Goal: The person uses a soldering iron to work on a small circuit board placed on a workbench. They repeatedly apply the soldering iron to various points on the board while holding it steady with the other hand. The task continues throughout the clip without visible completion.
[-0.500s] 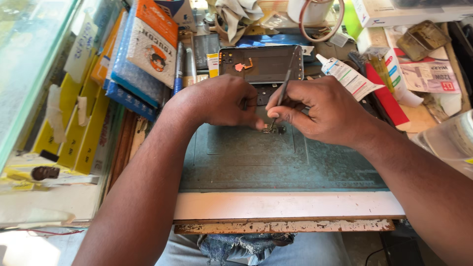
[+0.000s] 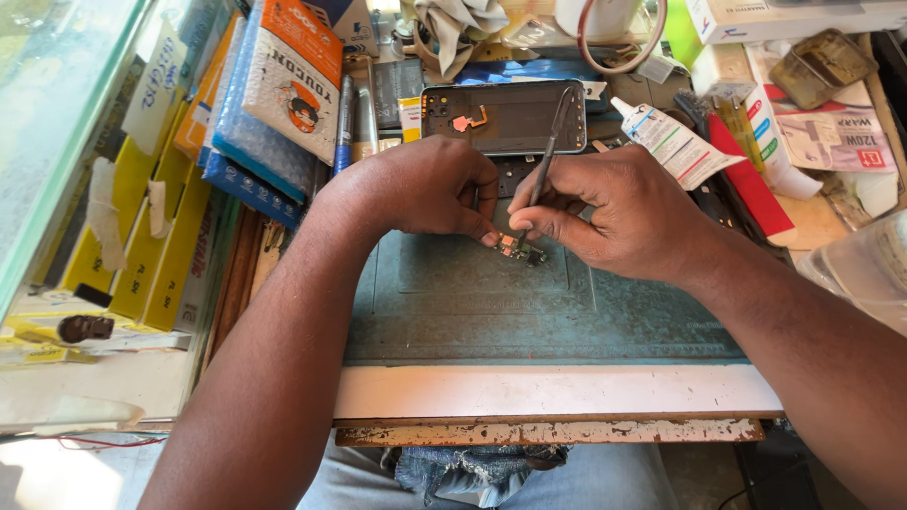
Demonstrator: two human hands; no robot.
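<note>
On the green work mat [image 2: 472, 312] lies a small circuit board [image 2: 522, 251]. My left hand [image 2: 430, 186] presses its fingertips against the board's left end. Thin metal tweezers [image 2: 548, 156] are pinched in my right hand [image 2: 619, 212], their tips touching the board. Just behind my hands sits an opened phone back housing [image 2: 505, 115] with an orange flex part inside. The phone body under my hands is mostly hidden.
Stacked packets and an orange box [image 2: 293, 71] lean at the left beside yellow boxes [image 2: 156, 255]. A white glue tube [image 2: 675, 142], a red case [image 2: 751, 184] and a clear container [image 2: 864, 269] crowd the right. The desk's white front edge [image 2: 557, 392] runs below the mat.
Both hands stay over the small board; the tweezers' tips have shifted slightly against it.
</note>
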